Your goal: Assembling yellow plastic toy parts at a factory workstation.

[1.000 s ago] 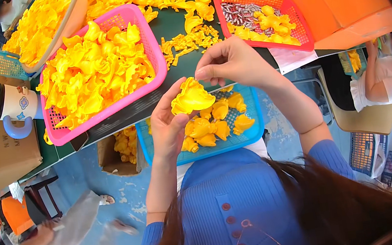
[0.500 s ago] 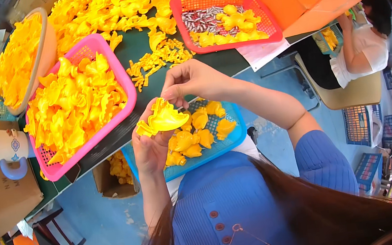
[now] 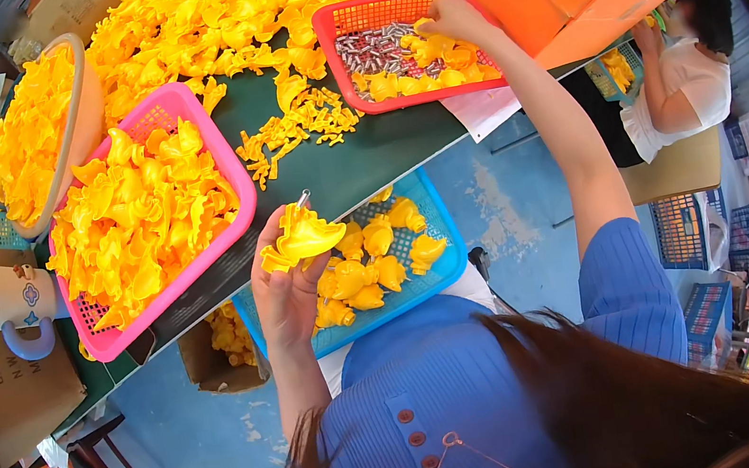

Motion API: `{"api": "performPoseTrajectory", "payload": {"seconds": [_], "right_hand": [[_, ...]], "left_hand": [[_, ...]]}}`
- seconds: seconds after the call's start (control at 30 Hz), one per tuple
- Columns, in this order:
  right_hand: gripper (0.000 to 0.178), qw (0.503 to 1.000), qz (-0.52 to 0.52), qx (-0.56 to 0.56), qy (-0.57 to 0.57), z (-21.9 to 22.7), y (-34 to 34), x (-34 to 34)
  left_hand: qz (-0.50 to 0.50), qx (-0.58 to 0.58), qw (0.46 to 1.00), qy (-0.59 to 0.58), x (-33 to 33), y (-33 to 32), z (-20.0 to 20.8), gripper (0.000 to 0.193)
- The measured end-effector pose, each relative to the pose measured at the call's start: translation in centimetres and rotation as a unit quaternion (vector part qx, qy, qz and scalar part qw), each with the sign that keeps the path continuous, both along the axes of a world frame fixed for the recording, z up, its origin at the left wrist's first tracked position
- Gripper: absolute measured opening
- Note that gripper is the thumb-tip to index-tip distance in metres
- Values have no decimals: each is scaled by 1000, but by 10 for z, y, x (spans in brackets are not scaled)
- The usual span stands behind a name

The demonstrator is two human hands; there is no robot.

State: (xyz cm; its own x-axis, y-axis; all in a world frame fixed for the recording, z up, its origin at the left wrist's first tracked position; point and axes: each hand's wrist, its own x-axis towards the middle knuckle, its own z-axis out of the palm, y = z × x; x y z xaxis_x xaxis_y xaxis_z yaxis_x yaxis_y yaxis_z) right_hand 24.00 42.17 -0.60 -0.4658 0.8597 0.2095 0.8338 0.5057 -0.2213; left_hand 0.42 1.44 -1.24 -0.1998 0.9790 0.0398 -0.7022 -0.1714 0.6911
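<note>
My left hand (image 3: pixel 287 289) pinches a yellow molded plastic shell (image 3: pixel 303 236) with a wavy edge, held over the blue basket. A small silver metal pin (image 3: pixel 303 198) sticks up from the shell's top. My right hand (image 3: pixel 457 19) is stretched out over the red basket (image 3: pixel 514 52), its fingers closed on a yellow shell (image 3: pixel 424 43) among others there; the fingertips are partly hidden. Small silver metal cylinders (image 3: pixel 377 50) lie beside those shells. In front of me, the blue basket (image 3: pixel 451 261) holds several rounded yellow pieces (image 3: pixel 354 277).
A pink basket (image 3: pixel 244 180) heaped with yellow shells stands at left, beside a large full tub (image 3: pixel 82 131) and a mug (image 3: pixel 19 295). Small yellow strips (image 3: pixel 306 119) and a big shell pile (image 3: pixel 266 10) lie on the green table (image 3: pixel 382 151). A co-worker (image 3: pixel 685 90) sits at right.
My right hand has left the shell in my left hand and reached up and right into the red basket. The pin on the held shell is now uncovered.
</note>
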Motion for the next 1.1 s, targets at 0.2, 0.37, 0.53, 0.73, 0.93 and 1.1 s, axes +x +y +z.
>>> {"api": "performPoseTrajectory", "payload": {"seconds": [0.2,0.37,0.53,0.73,0.93,1.1], "right_hand": [[34,999,2,36,-26,-12,8,-7],[40,974,-63,-165,144,9,4,-2],[28,899,-26,-199,390,50,-63,-20],[19,865,210,-258,376,58,-187,-81],[15,773,311,-364,417,51,-243,-93],[12,784,277,-363,421,47,-249,-94]], "left_hand": [[21,1,1000,1,-2,-2,-1,82],[38,-2,999,2,-4,-2,3,82],[43,-1,999,-5,-5,0,6,87],[48,3,998,32,1,8,7,89],[58,12,997,38,3,10,6,87],[62,14,998,-5,1,6,1,79]]}}
